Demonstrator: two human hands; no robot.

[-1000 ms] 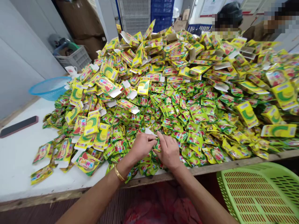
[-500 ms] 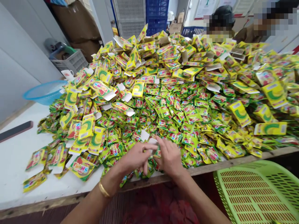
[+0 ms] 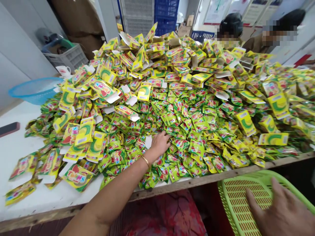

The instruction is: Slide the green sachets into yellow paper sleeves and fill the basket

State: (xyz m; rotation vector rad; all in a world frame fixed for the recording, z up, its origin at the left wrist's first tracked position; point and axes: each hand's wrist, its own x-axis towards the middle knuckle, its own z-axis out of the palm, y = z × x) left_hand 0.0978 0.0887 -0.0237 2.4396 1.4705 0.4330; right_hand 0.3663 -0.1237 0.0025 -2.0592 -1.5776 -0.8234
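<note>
A big heap of green sachets (image 3: 197, 124) and yellow printed boxes (image 3: 85, 131) covers the table. My left hand (image 3: 159, 144), with a gold bangle at the wrist, reaches into the sachets at the heap's front, beside a small white piece (image 3: 148, 141). Its fingers are bent down among the sachets, and what they hold, if anything, is hidden. My right hand (image 3: 278, 206) is over the green basket (image 3: 227, 206) at the lower right, its fingers spread and nothing seen in them.
A blue basin (image 3: 34, 93) and a phone (image 3: 9, 129) are on the table's left side. Stacked crates (image 3: 166, 14) stand behind the heap. Two people (image 3: 230, 28) are at the back right. The table's wooden edge (image 3: 172, 191) runs across the front.
Both hands were together at the heap's front edge. My right hand has moved away to the right, over the basket, and opened; my left hand has moved forward onto the sachets.
</note>
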